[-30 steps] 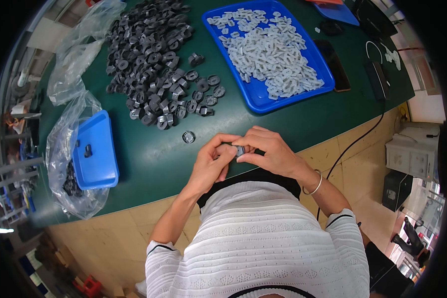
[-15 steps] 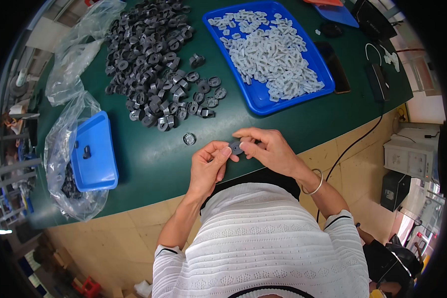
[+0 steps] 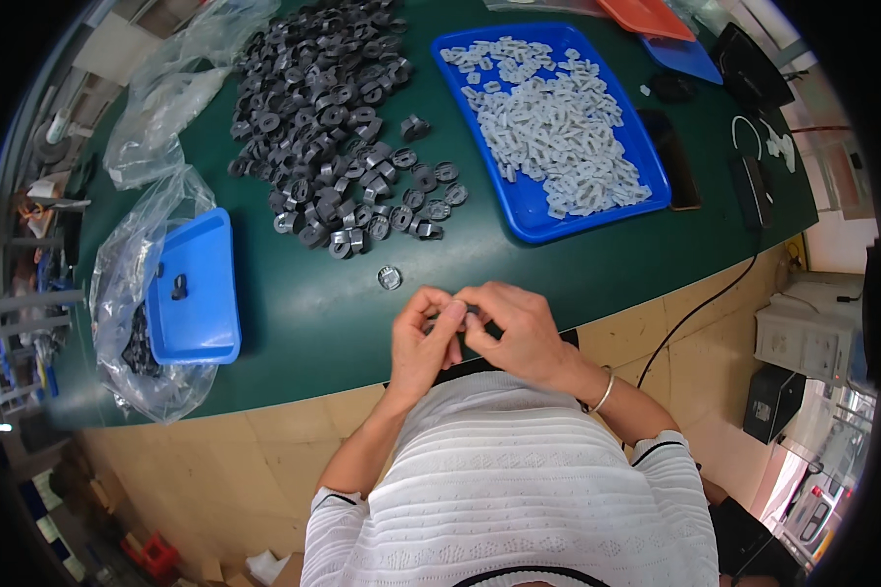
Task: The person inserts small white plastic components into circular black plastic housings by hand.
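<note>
My left hand and my right hand meet at the near edge of the table, fingers closed round a small dark grey plastic part. Most of that part is hidden behind my fingers and thumbs. Just beyond my left hand, a single round dark part with a pale inside lies on the table. Farther off spreads a heap of dark grey ring-like plastic parts. To its right, small whitish translucent pieces fill much of a blue tray.
At the left, a smaller blue tray with a few dark parts rests on a clear plastic bag holding more dark pieces. A phone-like dark slab lies by the big tray. A black cable hangs over the green table's right edge.
My hands have drawn closer together and turned, so the dark part is now mostly covered by my fingers. The whole view has shifted slightly.
</note>
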`<action>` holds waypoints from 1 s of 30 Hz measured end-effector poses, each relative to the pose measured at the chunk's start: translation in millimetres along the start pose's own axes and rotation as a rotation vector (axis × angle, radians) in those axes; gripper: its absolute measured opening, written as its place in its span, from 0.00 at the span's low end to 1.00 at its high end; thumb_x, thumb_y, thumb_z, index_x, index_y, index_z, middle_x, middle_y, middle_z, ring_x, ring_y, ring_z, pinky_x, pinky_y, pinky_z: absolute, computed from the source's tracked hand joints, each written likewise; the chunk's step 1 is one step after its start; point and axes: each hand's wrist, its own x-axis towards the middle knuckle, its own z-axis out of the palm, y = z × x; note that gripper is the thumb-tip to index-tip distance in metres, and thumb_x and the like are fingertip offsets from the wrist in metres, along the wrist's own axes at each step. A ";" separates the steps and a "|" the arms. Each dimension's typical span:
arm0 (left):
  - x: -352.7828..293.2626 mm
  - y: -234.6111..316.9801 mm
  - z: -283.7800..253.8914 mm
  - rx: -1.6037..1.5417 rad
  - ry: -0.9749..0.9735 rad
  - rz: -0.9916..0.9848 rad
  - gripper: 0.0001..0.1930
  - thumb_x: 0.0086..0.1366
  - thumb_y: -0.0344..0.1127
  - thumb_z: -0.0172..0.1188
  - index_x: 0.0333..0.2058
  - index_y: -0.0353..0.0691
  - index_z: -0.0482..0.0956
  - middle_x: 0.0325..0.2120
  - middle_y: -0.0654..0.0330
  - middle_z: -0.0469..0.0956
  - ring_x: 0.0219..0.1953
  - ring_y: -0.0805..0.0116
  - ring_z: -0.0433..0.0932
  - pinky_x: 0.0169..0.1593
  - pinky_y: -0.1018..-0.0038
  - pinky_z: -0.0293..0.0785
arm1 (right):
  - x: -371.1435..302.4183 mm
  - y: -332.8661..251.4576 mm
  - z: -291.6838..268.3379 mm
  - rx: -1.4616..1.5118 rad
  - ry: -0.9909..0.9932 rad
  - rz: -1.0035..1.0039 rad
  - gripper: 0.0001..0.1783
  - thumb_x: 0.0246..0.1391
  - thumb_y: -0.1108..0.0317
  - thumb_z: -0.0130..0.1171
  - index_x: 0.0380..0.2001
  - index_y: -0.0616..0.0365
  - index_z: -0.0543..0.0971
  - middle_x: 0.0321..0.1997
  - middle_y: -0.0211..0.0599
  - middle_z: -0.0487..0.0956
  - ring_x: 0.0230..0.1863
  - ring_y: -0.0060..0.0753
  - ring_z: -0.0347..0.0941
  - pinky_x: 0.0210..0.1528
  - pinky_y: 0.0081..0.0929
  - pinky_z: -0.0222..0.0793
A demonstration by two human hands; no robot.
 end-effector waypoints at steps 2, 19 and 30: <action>-3.2 5.6 -17.0 -0.127 -0.012 -0.047 0.07 0.67 0.36 0.57 0.32 0.41 0.70 0.24 0.62 0.76 0.13 0.80 0.69 0.13 0.85 0.60 | 3.3 -7.0 -1.0 0.080 -0.035 -0.031 0.11 0.50 0.76 0.61 0.39 0.60 0.79 0.29 0.41 0.78 0.31 0.40 0.75 0.35 0.32 0.71; 27.0 58.6 -65.7 1.259 0.078 0.423 0.14 0.61 0.34 0.63 0.45 0.43 0.77 0.26 0.48 0.79 0.26 0.49 0.77 0.29 0.63 0.71 | 62.8 61.9 -110.2 -0.657 -0.151 0.000 0.08 0.45 0.78 0.62 0.32 0.58 0.80 0.32 0.42 0.71 0.39 0.48 0.67 0.40 0.40 0.66; 21.6 35.5 -65.5 0.745 0.142 0.264 0.08 0.63 0.27 0.61 0.41 0.37 0.74 0.28 0.59 0.78 0.20 0.72 0.76 0.22 0.74 0.68 | 57.3 55.3 -112.7 -0.412 -0.041 0.046 0.12 0.47 0.78 0.63 0.37 0.59 0.78 0.31 0.36 0.72 0.33 0.33 0.68 0.36 0.25 0.65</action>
